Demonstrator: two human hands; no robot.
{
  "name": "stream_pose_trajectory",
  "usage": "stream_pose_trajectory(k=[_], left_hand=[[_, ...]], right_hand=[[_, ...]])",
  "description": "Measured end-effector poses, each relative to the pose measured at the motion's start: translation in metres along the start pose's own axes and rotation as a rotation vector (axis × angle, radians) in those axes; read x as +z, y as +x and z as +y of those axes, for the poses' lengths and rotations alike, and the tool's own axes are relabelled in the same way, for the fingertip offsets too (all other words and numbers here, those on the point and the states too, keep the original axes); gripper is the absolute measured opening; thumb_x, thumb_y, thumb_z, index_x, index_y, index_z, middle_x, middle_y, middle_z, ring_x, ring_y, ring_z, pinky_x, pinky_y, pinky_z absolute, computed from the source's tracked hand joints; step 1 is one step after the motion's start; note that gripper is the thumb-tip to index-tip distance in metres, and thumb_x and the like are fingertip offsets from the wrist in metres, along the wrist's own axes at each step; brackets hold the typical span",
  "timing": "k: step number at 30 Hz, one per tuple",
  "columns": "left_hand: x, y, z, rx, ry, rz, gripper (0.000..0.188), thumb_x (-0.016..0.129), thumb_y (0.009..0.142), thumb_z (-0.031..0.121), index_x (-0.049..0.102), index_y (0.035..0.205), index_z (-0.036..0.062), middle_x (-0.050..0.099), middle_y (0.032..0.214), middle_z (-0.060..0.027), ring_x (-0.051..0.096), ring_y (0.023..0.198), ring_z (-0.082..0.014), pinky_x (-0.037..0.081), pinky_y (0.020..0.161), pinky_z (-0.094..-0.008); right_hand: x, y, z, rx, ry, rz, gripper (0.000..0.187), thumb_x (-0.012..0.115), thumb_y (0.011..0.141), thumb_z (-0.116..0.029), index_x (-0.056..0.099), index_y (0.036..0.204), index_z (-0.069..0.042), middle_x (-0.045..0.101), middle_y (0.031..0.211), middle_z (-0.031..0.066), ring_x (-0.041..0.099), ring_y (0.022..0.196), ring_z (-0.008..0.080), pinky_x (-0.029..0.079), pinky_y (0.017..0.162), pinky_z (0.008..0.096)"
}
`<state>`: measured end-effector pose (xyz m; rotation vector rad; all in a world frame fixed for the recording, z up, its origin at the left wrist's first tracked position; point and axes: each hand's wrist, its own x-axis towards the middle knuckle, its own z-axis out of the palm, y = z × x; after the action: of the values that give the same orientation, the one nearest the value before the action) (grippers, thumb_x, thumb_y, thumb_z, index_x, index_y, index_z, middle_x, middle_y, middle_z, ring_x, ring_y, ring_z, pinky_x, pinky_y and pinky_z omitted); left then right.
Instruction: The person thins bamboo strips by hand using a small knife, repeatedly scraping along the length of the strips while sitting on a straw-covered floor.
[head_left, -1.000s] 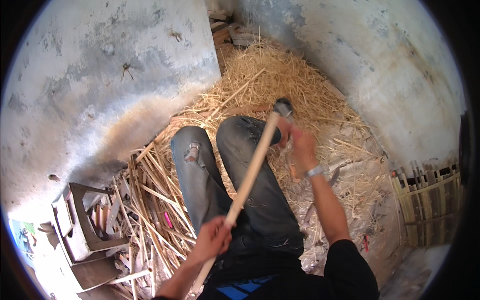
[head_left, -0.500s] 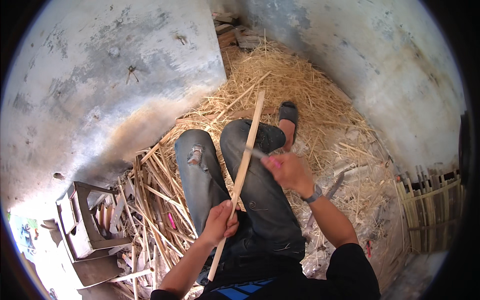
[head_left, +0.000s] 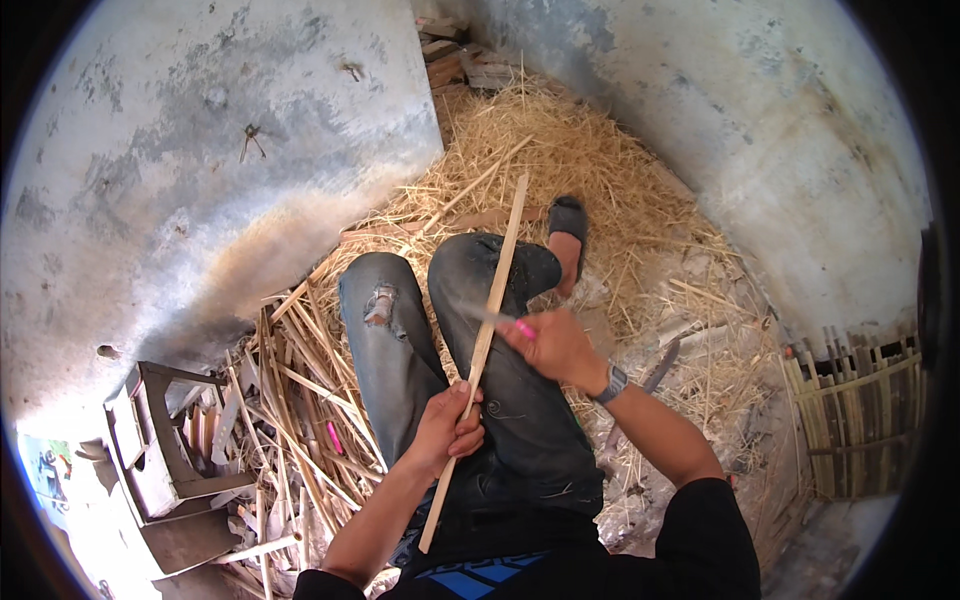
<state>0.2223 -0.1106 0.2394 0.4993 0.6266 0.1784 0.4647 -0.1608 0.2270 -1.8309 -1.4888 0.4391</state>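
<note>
A long, flat, pale wooden strip (head_left: 488, 326) lies slantwise over my right thigh, its far tip above the shavings. My left hand (head_left: 448, 430) is closed round its lower part, with the near end sticking out toward my lap. In my right hand (head_left: 558, 348) is a knife (head_left: 524, 328) with a pink handle. Its blade is blurred and crosses the strip above my left hand; whether it cuts in cannot be made out. A dark watch (head_left: 612, 384) sits on my right wrist.
Curly straw-coloured shavings (head_left: 590, 140) cover the floor ahead. Many loose sticks (head_left: 290, 400) lie left, beside a worn box-like frame (head_left: 150, 440). A dark long tool (head_left: 655, 375) rests on the floor at right, near a slatted basket (head_left: 855, 420). Stained walls (head_left: 300, 130) close in both sides.
My right hand and the knife have shifted left and a little nearer me, so the blade now reaches across the strip. My left hand keeps its hold; the whole view has slid slightly.
</note>
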Motion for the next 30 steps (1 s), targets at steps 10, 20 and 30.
stream_pose_trajectory(k=[10, 20, 30], left_hand=[[-0.004, -0.02, -0.021, 0.166, 0.503, 0.196, 0.032, 0.042, 0.112, 0.031, 0.054, 0.106, 0.0026, 0.045, 0.06, 0.0006, 0.042, 0.042, -0.007, 0.034, 0.041, -0.0225], [-0.002, -0.016, -0.016, 0.193, 0.564, 0.205, 0.03, 0.042, 0.112, 0.029, 0.056, 0.107, 0.0021, 0.047, 0.061, 0.0011, 0.044, 0.043, -0.0061, 0.035, 0.042, -0.0224], [-0.003, -0.013, -0.014, 0.202, 0.577, 0.218, 0.032, 0.041, 0.112, 0.031, 0.055, 0.106, 0.0017, 0.046, 0.059, 0.0001, 0.042, 0.041, -0.008, 0.034, 0.04, -0.023]], right_hand=[[-0.012, 0.032, 0.032, 0.249, 0.632, 0.125, 0.042, 0.063, 0.102, -0.036, 0.072, 0.082, -0.001, 0.058, 0.064, -0.0013, 0.052, 0.059, 0.0061, 0.036, 0.052, 0.0301], [-0.004, 0.032, 0.011, 0.309, 0.574, 0.092, 0.016, 0.076, 0.092, -0.014, 0.074, 0.088, 0.002, 0.063, 0.07, -0.0036, 0.053, 0.065, 0.0032, 0.04, 0.057, 0.023], [-0.053, -0.016, -0.017, 0.384, 1.254, -0.517, 0.021, 0.077, 0.088, -0.016, 0.066, 0.085, 0.001, 0.054, 0.063, -0.0006, 0.046, 0.054, 0.0063, 0.031, 0.049, 0.0232]])
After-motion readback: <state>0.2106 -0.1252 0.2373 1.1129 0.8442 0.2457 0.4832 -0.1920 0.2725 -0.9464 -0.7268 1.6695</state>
